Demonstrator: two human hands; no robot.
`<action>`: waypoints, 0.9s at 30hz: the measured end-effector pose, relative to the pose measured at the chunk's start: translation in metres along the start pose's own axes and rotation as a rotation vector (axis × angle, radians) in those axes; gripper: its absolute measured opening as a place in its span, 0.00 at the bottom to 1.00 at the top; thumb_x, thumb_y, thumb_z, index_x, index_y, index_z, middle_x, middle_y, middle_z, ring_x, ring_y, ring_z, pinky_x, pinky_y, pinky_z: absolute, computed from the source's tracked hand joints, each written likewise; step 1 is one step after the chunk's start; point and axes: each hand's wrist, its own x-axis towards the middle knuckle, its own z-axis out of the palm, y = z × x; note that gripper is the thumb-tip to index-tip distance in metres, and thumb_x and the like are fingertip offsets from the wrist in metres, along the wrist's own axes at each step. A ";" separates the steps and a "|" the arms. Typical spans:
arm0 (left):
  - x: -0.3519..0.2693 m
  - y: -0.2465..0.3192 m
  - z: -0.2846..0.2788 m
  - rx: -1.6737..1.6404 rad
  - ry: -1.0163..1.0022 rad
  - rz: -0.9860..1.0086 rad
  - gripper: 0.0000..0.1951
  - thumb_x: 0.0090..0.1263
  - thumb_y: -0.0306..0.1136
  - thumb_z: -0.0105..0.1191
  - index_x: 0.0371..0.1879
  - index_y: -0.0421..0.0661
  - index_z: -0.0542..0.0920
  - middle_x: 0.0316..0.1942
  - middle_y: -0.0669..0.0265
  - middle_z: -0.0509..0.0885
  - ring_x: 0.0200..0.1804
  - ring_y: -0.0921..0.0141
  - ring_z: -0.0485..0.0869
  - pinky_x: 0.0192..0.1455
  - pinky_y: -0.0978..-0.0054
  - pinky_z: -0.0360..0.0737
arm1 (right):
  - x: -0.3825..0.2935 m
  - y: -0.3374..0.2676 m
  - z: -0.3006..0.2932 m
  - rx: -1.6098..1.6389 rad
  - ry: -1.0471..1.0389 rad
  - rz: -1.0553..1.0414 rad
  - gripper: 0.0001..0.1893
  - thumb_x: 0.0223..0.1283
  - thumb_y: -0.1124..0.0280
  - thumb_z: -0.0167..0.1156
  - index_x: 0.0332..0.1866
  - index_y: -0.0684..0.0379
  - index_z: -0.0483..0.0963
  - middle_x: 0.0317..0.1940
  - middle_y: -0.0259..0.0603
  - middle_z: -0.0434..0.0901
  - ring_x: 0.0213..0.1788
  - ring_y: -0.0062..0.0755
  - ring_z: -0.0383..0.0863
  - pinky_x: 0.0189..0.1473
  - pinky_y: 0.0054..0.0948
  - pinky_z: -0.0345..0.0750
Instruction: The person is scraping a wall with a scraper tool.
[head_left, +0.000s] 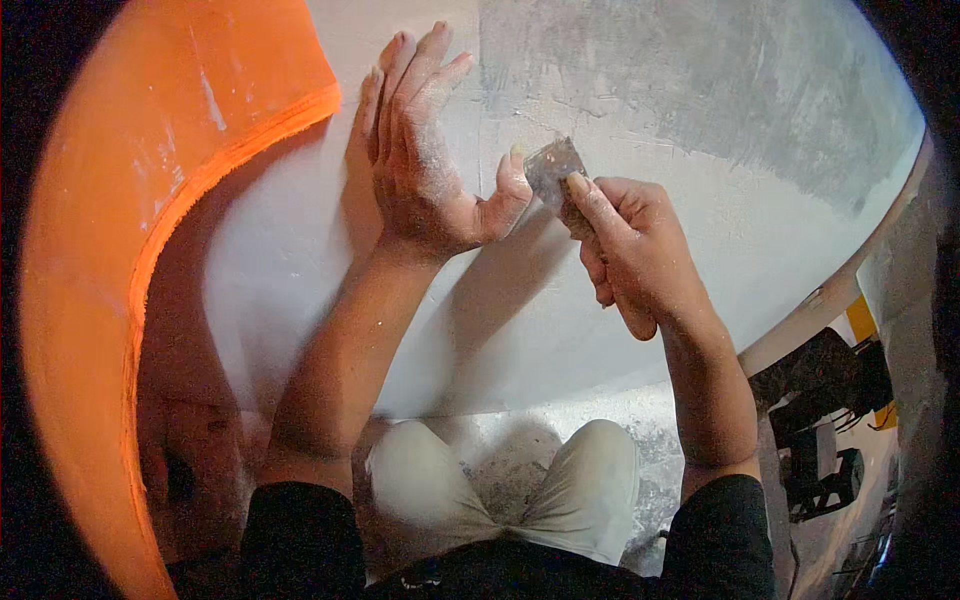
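A putty knife (553, 171) with a dusty metal blade and a wooden handle is in my right hand (643, 232). My right thumb presses on the blade's lower part, and the handle's rounded end pokes out below my palm. My left hand (420, 165) is raised with its fingers stretched up and nothing in it. White dust coats its palm and thumb. The left thumb tip is right by the blade's left corner; whether they touch, I cannot tell. Behind both hands is a white wall surface (585, 322), with a rough grey patch (697, 82) at the upper right.
An orange painted panel (90, 262) with a curved edge borders the left side, with a shadowed recess inside the curve. My knees (592, 480) are below, over a stained grey floor (652, 442). Dark equipment (817, 390), hard to identify, stands at the lower right.
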 end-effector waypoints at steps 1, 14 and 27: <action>0.000 -0.009 0.003 -0.085 0.065 0.068 0.35 0.56 0.43 0.58 0.63 0.40 0.68 0.67 0.46 0.72 0.71 0.45 0.67 0.76 0.44 0.54 | 0.001 -0.004 0.003 -0.016 0.000 -0.007 0.22 0.75 0.54 0.53 0.30 0.61 0.74 0.14 0.33 0.70 0.12 0.20 0.68 0.14 0.24 0.68; -0.002 -0.021 -0.002 -0.392 0.215 0.152 0.22 0.67 0.39 0.42 0.55 0.35 0.66 0.62 0.34 0.71 0.67 0.46 0.71 0.75 0.48 0.59 | 0.005 -0.013 0.024 0.094 0.043 -0.048 0.22 0.76 0.56 0.52 0.28 0.63 0.75 0.12 0.35 0.71 0.10 0.23 0.69 0.12 0.27 0.68; -0.022 -0.013 -0.026 -0.170 0.027 0.051 0.20 0.60 0.39 0.52 0.48 0.39 0.76 0.60 0.42 0.77 0.65 0.43 0.72 0.70 0.49 0.66 | 0.004 0.036 0.076 0.460 0.227 -0.181 0.23 0.77 0.57 0.51 0.24 0.62 0.72 0.12 0.35 0.71 0.10 0.23 0.69 0.12 0.26 0.67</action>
